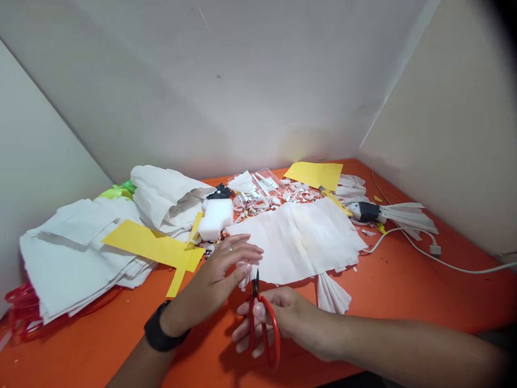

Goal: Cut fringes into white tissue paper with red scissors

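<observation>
Red-handled scissors are in my right hand, their dark blades pointing up and away from me. My left hand is just left of the blade tips, palm turned inward and fingers reaching to the right. A small white piece shows under its fingers; whether the fingers grip it is hard to tell. Beyond both hands a large white paper sheet lies on the orange table. A pleated white paper fan pokes out from under the sheet's near edge.
White paper stacks and yellow strips lie left. A white foam block stands behind my left hand. Scraps, a yellow cutter and yellow paper are at the back. Right are a black-and-white fish-like figure and a white cable.
</observation>
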Action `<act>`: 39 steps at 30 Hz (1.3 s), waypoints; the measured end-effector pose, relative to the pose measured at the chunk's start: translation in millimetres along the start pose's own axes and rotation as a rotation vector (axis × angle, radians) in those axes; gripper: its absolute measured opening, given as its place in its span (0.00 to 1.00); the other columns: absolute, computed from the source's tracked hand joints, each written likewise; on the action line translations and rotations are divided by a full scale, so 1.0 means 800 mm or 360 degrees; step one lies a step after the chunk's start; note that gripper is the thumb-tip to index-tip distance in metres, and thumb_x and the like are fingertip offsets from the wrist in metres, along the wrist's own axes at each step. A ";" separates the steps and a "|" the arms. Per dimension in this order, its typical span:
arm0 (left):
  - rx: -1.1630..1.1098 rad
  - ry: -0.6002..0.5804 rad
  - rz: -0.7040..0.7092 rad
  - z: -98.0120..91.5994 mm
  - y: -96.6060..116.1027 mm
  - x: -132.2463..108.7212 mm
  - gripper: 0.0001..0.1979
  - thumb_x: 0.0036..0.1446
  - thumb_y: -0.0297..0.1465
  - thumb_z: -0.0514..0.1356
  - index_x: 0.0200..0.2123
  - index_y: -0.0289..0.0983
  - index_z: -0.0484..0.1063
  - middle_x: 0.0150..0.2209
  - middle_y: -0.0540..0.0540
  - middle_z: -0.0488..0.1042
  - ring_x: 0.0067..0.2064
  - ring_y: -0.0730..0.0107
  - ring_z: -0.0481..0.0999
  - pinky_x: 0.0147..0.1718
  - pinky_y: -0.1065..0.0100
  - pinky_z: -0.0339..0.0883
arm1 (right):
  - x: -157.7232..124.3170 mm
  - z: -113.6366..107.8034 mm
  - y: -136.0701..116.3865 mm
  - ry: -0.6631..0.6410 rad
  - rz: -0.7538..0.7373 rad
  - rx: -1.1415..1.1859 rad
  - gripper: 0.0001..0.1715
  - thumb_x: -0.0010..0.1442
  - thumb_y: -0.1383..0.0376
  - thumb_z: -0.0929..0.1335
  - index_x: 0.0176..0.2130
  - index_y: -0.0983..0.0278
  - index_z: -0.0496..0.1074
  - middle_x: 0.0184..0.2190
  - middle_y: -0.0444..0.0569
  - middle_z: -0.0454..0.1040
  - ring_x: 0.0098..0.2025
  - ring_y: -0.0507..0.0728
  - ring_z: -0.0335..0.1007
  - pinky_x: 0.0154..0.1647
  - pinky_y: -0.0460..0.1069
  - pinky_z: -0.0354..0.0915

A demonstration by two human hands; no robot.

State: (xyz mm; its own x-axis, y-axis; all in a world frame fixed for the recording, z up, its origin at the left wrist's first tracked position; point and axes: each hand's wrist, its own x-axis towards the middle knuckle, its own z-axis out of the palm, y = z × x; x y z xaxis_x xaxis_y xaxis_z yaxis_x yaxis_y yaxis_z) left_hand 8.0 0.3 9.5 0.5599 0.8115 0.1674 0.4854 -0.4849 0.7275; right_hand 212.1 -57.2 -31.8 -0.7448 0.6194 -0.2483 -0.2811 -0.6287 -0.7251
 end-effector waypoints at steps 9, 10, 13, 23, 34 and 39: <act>-0.0257 -0.0194 0.0064 -0.001 -0.005 0.006 0.09 0.70 0.33 0.56 0.43 0.43 0.77 0.46 0.47 0.78 0.58 0.60 0.67 0.62 0.59 0.56 | 0.000 -0.003 0.002 -0.0015 -0.0041 -0.0045 0.31 0.62 0.48 0.71 0.51 0.70 0.74 0.42 0.63 0.81 0.41 0.61 0.81 0.40 0.51 0.72; -0.0292 -0.0195 0.0052 -0.001 -0.005 0.007 0.09 0.69 0.34 0.57 0.42 0.42 0.77 0.45 0.46 0.77 0.57 0.60 0.67 0.62 0.59 0.56 | -0.001 -0.004 0.003 -0.0016 -0.0035 -0.0037 0.30 0.63 0.48 0.71 0.52 0.70 0.74 0.43 0.63 0.81 0.42 0.61 0.81 0.40 0.51 0.72; -0.0430 -0.0211 0.0015 -0.001 -0.005 0.007 0.09 0.68 0.35 0.58 0.40 0.41 0.78 0.43 0.45 0.77 0.56 0.60 0.68 0.60 0.60 0.59 | -0.001 -0.004 0.006 -0.0020 -0.0021 -0.0022 0.29 0.63 0.49 0.72 0.51 0.70 0.74 0.44 0.64 0.81 0.42 0.61 0.82 0.42 0.52 0.73; -0.0558 -0.0100 -0.0083 -0.002 -0.004 0.009 0.09 0.66 0.35 0.61 0.36 0.39 0.80 0.40 0.44 0.77 0.50 0.60 0.73 0.54 0.62 0.64 | -0.007 0.004 -0.006 -0.0061 0.0014 -0.0006 0.30 0.60 0.47 0.72 0.45 0.71 0.74 0.38 0.62 0.81 0.38 0.59 0.81 0.40 0.52 0.73; -0.0561 0.0025 -0.0017 -0.015 -0.006 0.001 0.06 0.63 0.32 0.63 0.36 0.40 0.81 0.44 0.43 0.79 0.55 0.56 0.72 0.59 0.58 0.61 | -0.004 0.002 -0.002 0.0035 0.0047 0.0060 0.33 0.60 0.45 0.72 0.49 0.71 0.73 0.40 0.64 0.81 0.40 0.61 0.81 0.40 0.54 0.72; -0.0570 -0.0026 0.0069 -0.016 -0.009 0.000 0.07 0.62 0.34 0.64 0.33 0.41 0.82 0.43 0.43 0.79 0.55 0.55 0.71 0.59 0.55 0.61 | -0.005 0.001 0.001 0.0015 0.0019 0.0017 0.34 0.60 0.44 0.71 0.49 0.71 0.74 0.40 0.63 0.81 0.40 0.62 0.81 0.40 0.54 0.72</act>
State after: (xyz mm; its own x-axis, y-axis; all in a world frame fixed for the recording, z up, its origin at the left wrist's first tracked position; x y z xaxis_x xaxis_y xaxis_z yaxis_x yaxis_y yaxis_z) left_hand -4.0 7.7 12.7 0.5867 0.7861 0.1946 0.1964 -0.3712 0.9075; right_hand 214.9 -60.4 -30.8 -0.7425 0.6163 -0.2626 -0.2789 -0.6408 -0.7152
